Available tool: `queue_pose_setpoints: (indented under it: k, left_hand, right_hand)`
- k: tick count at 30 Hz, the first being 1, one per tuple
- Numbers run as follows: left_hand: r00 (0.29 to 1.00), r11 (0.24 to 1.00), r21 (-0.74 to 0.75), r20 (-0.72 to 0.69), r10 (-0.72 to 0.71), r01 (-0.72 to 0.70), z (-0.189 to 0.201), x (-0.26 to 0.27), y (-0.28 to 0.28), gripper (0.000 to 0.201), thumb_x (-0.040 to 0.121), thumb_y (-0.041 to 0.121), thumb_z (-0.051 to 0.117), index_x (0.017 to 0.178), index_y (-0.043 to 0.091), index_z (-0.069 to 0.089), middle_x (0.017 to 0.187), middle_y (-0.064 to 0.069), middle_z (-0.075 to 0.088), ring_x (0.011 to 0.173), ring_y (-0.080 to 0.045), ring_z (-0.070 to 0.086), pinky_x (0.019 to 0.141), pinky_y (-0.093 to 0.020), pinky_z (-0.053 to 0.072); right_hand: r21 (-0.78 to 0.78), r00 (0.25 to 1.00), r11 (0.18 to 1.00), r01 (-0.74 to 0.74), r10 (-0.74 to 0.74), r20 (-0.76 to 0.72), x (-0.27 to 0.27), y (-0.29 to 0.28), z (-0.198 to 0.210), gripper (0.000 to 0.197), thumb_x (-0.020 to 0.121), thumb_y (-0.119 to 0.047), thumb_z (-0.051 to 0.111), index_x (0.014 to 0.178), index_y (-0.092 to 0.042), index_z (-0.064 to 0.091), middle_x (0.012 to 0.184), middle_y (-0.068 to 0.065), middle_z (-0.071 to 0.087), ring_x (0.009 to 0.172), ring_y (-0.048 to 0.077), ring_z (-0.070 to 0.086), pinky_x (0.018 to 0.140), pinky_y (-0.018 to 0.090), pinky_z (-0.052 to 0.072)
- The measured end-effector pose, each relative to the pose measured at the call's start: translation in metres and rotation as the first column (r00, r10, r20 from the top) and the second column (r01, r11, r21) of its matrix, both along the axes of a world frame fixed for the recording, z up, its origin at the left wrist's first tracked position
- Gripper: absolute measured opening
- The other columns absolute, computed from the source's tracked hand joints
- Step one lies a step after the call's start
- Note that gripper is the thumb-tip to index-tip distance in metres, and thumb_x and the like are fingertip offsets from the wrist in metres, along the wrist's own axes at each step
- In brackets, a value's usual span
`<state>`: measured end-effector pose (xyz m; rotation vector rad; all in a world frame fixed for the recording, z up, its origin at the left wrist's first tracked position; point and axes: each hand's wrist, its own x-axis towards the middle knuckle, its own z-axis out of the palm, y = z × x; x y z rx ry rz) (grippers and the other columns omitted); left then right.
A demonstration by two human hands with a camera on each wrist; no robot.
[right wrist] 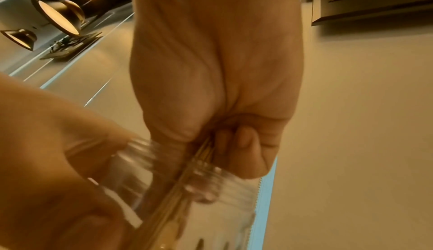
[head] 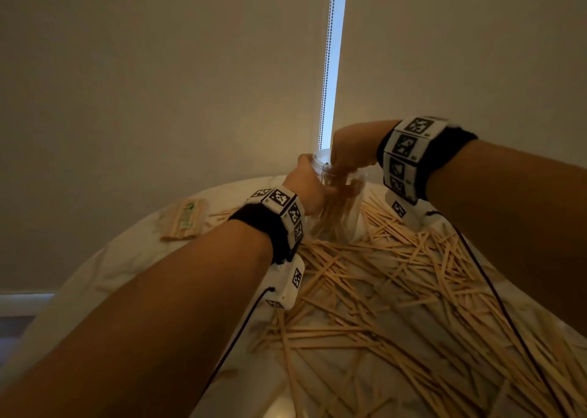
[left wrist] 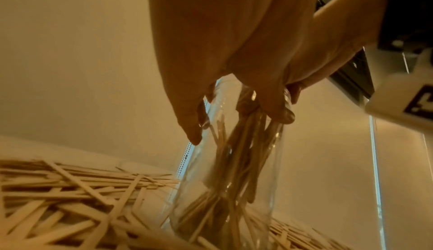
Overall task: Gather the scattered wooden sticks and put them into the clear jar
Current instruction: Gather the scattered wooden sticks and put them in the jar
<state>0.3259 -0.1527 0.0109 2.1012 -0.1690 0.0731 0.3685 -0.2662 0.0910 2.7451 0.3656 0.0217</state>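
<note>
The clear jar (head: pixel 344 214) stands tilted at the far side of the table, with several wooden sticks (left wrist: pixel 234 161) inside it. My left hand (head: pixel 306 186) grips the jar near its threaded neck (right wrist: pixel 164 154). Over the jar's mouth, my right hand (head: pixel 349 149) pinches a bundle of sticks (right wrist: pixel 187 180) whose lower ends reach down into the jar. In the right wrist view its curled fingers (right wrist: pixel 243 142) close on the tops of the sticks. Many scattered sticks (head: pixel 397 290) lie in a loose heap on the table in front of the jar.
A white round table (head: pixel 127 259) carries everything. A wrapped packet of sticks (head: pixel 184 219) lies at its far left. Black wrist-camera cables (head: pixel 495 290) trail over the heap. Behind the jar a bead chain (head: pixel 327 68) hangs by a closed blind.
</note>
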Motion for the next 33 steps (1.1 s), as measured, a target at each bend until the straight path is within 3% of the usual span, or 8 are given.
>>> queue_pose_setpoints:
  k: [3,5,11,16,21,25,30,33]
  left_hand:
    - [1.0,1.0,-0.017,0.022,-0.001,0.001,-0.002,-0.001,0.002,0.088,0.079,0.025,0.083,0.146,0.012,0.029,0.118,0.002,0.056,0.099,-0.013,0.056,0.065,-0.011,0.04]
    - [1.0,0.998,-0.058,0.004,0.0,0.001,-0.001,-0.005,0.001,0.088,0.079,0.024,0.083,0.147,0.012,0.029,0.117,0.002,0.055,0.099,-0.011,0.053,0.062,-0.01,0.038]
    - [0.999,0.996,-0.083,-0.03,0.024,-0.027,0.0,-0.014,0.002,0.104,0.074,0.031,0.086,0.153,0.013,0.021,0.138,-0.005,0.055,0.126,-0.022,0.054,0.09,-0.023,0.046]
    - [0.992,0.974,0.223,-0.104,0.073,-0.048,0.0,-0.044,0.016,0.117,0.07,0.057,0.081,0.157,0.01,0.018,0.156,-0.014,0.037,0.139,-0.03,0.041,0.112,-0.041,0.037]
    - [0.989,0.912,0.41,-0.137,0.049,0.012,0.005,-0.099,0.048,0.069,0.077,0.054,0.076,0.13,0.012,0.063,0.133,-0.005,0.061,0.12,-0.023,0.056,0.099,-0.032,0.043]
    - [0.985,0.871,0.491,-0.162,0.068,0.021,0.004,-0.147,0.088,0.041,0.078,0.056,0.074,0.101,0.022,0.074,0.112,-0.003,0.067,0.105,-0.019,0.059,0.096,-0.034,0.045]
    - [0.942,0.721,0.691,-0.269,0.202,0.043,0.001,-0.197,0.142,0.061,0.079,0.058,0.072,0.122,0.014,0.066,0.129,-0.003,0.06,0.116,-0.022,0.054,0.093,-0.029,0.04]
    - [0.887,0.626,0.772,-0.361,0.288,0.111,-0.004,-0.224,0.154,0.069,0.078,0.059,0.072,0.122,0.007,0.063,0.121,-0.009,0.063,0.108,-0.025,0.059,0.066,-0.025,0.045]
  right_hand:
    - [-0.024,0.999,0.999,-0.036,0.035,-0.005,0.004,-0.004,0.004,0.023,0.088,-0.025,0.07,0.105,-0.011,0.076,0.096,0.003,0.071,0.086,0.017,0.065,0.088,0.031,0.054]
    - [0.009,0.998,0.998,-0.066,0.066,0.004,-0.002,-0.008,0.01,0.021,0.09,-0.024,0.068,0.107,-0.014,0.076,0.102,0.002,0.072,0.096,0.02,0.065,0.095,0.036,0.053]
    - [0.291,0.995,0.953,-0.088,0.097,-0.016,-0.031,-0.023,0.022,0.039,0.098,-0.049,0.051,0.118,-0.022,0.071,0.116,-0.002,0.069,0.107,0.018,0.061,0.101,0.04,0.045]
    - [0.506,0.993,0.86,-0.066,0.006,0.12,-0.08,-0.059,0.026,0.035,0.098,-0.044,0.053,0.115,-0.019,0.071,0.109,-0.003,0.069,0.099,0.018,0.059,0.085,0.033,0.043]
    - [0.422,0.965,0.873,0.243,-0.172,-0.2,-0.145,-0.111,-0.01,0.04,0.094,-0.051,0.057,0.1,-0.014,0.072,0.086,0.001,0.075,0.079,0.023,0.072,0.078,0.037,0.06]
    - [0.346,0.864,0.81,0.473,-0.351,-0.361,-0.197,-0.159,-0.049,0.05,0.091,-0.057,0.058,0.095,-0.008,0.068,0.085,0.005,0.072,0.071,0.021,0.071,0.076,0.035,0.061]
    - [0.168,0.809,0.812,0.559,-0.489,-0.327,-0.255,-0.19,-0.081,0.065,0.092,-0.07,0.041,0.08,-0.009,0.061,0.076,0.004,0.064,0.057,0.013,0.056,0.058,0.021,0.042]
    - [0.185,0.814,0.818,0.544,-0.461,-0.353,-0.268,-0.183,-0.093,0.058,0.089,-0.07,0.047,0.064,-0.019,0.048,0.064,-0.003,0.05,0.06,0.011,0.049,0.07,0.026,0.04]
